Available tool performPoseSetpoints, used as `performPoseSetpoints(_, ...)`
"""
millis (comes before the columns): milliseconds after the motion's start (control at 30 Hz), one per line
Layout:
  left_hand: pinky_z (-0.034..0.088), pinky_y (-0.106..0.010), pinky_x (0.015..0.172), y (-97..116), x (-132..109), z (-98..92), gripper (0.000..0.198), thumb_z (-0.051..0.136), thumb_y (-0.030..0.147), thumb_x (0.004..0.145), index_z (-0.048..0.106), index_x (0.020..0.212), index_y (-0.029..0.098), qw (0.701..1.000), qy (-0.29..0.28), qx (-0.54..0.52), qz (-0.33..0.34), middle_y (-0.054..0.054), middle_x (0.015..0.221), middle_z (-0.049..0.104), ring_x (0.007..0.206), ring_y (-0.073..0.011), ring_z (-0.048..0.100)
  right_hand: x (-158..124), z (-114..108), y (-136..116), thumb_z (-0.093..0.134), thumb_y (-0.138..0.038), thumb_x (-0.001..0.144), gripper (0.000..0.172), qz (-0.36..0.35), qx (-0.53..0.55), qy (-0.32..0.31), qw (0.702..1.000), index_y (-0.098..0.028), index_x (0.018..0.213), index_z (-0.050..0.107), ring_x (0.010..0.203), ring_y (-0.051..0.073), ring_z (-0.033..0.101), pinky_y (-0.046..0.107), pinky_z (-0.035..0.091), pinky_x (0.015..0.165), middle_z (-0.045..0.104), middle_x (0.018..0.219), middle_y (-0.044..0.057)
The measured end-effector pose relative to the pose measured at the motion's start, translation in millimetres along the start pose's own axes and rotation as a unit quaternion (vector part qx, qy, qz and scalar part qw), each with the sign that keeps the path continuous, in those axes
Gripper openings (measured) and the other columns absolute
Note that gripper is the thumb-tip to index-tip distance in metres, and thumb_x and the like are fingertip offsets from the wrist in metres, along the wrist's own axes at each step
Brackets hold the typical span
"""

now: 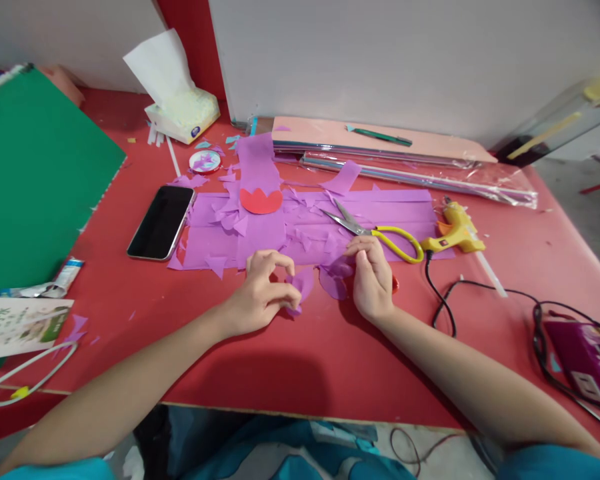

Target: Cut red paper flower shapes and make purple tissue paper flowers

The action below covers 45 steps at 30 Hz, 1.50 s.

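My left hand (260,293) rests on the red table (300,360), its fingers curled and pinching a small purple paper cutout (303,285). A hand's width to the right, my right hand (373,277) is curled over a second purple paper piece (334,279) and grips its edge. Behind both hands lie purple paper sheets (390,207) strewn with scraps, with a red tulip-shaped cutout (261,200) on top. Yellow-handled scissors (380,233) lie just beyond my right fingers.
A yellow glue gun (455,230) with a black cord (445,300) lies at right, near a purple power strip (587,357). A phone (161,221), tissue box (183,113), green board (35,180) and glue tube (55,283) are at left. Wrapped paper rolls (405,163) lie at the back.
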<state>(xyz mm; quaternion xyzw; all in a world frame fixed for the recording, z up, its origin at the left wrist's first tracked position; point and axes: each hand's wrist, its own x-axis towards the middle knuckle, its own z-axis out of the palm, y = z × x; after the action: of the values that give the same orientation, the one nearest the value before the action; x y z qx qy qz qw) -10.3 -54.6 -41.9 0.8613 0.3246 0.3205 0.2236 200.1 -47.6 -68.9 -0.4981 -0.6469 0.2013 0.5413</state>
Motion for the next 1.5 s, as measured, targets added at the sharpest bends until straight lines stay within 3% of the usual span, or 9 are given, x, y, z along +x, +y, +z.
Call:
performPoseSetpoints(133,0.031,-0.038,0.083,5,-2,0.6,0.014,0.061,0.015,0.075,0.064,0.068,0.027,0.986,0.005,0.086,0.144,-0.001,0.08,0.049,0.087,-0.0178,0.039,0,-1,-2,0.03,-0.025,0.09,0.021,-0.002,0.001,-0.019,1.0,-0.021,0.081,0.049,0.085,0.019,0.05,0.037,0.042,0.078,0.047,0.084,0.004)
performPoseSetpoints(233,0.027,-0.037,0.09,11,-4,-1.3,0.016,0.058,0.012,0.077,0.061,0.073,0.027,0.958,-0.004,0.149,0.244,0.003,0.078,0.055,0.085,-0.0148,0.041,0,-4,-8,0.037,-0.026,0.087,0.015,-0.034,0.021,-0.1,0.994,-0.021,0.086,0.052,0.089,0.02,0.049,0.039,0.042,0.08,0.047,0.09,0.005)
performPoseSetpoints(367,0.028,-0.029,0.094,18,-6,-2.6,0.012,0.054,0.014,0.078,0.056,0.076,0.026,0.948,-0.022,0.167,0.271,0.005,0.073,0.053,0.079,-0.01,0.046,1,-6,-19,0.044,-0.023,0.082,0.015,-0.129,0.021,-0.282,0.95,-0.019,0.087,0.057,0.095,0.021,0.048,0.041,0.041,0.083,0.05,0.098,0.008)
performPoseSetpoints(467,0.03,-0.026,0.093,19,-7,-2.1,0.011,0.053,0.015,0.078,0.055,0.079,0.026,0.951,-0.04,0.159,0.264,0.004,0.075,0.052,0.08,-0.0088,0.048,1,-5,-23,0.045,-0.026,0.08,0.017,-0.174,0.009,-0.326,0.929,-0.018,0.084,0.059,0.094,0.022,0.047,0.044,0.039,0.083,0.051,0.1,0.008)
performPoseSetpoints(600,0.027,-0.031,0.095,17,-6,-1.3,0.01,0.054,0.016,0.079,0.056,0.078,0.026,0.944,-0.059,0.171,0.275,0.006,0.081,0.058,0.087,-0.0103,0.048,0,-5,-23,0.049,-0.029,0.076,0.015,-0.173,-0.003,-0.324,0.93,-0.017,0.077,0.059,0.093,0.023,0.047,0.045,0.037,0.082,0.052,0.1,0.008)
performPoseSetpoints(833,0.029,-0.04,0.09,5,-6,-4.1,0.017,0.053,0.01,0.08,0.06,0.075,0.024,0.93,-0.076,0.213,0.291,0.007,0.096,0.061,0.096,-0.0158,0.044,-3,-1,-22,0.052,-0.014,0.067,0.009,-0.157,-0.049,-0.307,0.937,-0.017,0.059,0.053,0.093,0.023,0.046,0.043,0.035,0.081,0.054,0.098,0.007)
performPoseSetpoints(1300,0.03,-0.038,0.086,-8,-2,-5.5,0.011,0.052,0.012,0.082,0.058,0.08,0.021,0.945,-0.083,0.203,0.242,0.001,0.094,0.061,0.095,-0.0181,0.043,-6,1,-23,0.052,-0.014,0.069,0.007,-0.141,-0.106,-0.262,0.949,-0.018,0.064,0.056,0.09,0.023,0.046,0.046,0.033,0.083,0.057,0.092,0.006)
performPoseSetpoints(1400,0.03,-0.036,0.084,-7,-1,-4.1,0.011,0.05,0.012,0.084,0.058,0.08,0.019,0.958,-0.06,0.181,0.214,-0.001,0.091,0.062,0.093,-0.0178,0.043,-4,-1,-21,0.049,-0.015,0.075,0.009,-0.109,-0.092,-0.22,0.965,-0.018,0.07,0.056,0.089,0.023,0.047,0.044,0.035,0.081,0.056,0.093,0.007)
performPoseSetpoints(1500,0.029,-0.037,0.082,-6,0,-3.8,0.016,0.047,0.011,0.084,0.057,0.073,0.018,0.978,-0.052,0.142,0.143,-0.002,0.089,0.061,0.092,-0.0183,0.043,-3,-2,-19,0.045,-0.015,0.08,0.013,-0.069,-0.08,-0.186,0.977,-0.019,0.071,0.055,0.089,0.022,0.047,0.044,0.036,0.081,0.055,0.092,0.007)
